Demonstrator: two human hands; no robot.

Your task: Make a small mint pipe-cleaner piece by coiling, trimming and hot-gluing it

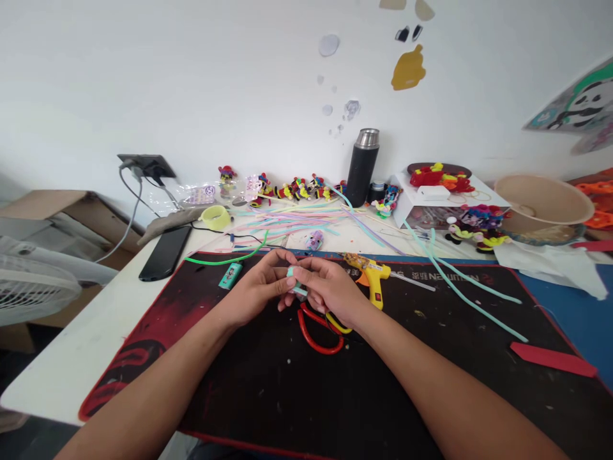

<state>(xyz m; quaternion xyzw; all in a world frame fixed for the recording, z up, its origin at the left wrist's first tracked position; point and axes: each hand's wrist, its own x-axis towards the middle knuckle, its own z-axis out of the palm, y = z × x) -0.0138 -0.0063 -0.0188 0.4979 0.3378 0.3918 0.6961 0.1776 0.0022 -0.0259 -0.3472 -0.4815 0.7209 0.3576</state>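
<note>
My left hand [264,285] and my right hand [329,285] meet over the black mat [268,383]. Between their fingertips is a small teal piece [297,289], pinched from both sides and partly covered by the fingers. Red-handled scissors [322,348] lie just below my right hand, their blades hidden. Right of that hand rests a yellow glue gun [376,281]. A teal printed case [230,275] lies left of my left hand, beside a bright green pipe cleaner [230,262].
Pastel pipe cleaners [282,220] spread along the back, near a black thermos [363,169] and small colourful figures. A phone [165,253] lies left, by a fan [38,281]. At right are light teal pipe cleaners [460,291], a red strip [553,360] and a beige bowl [541,204].
</note>
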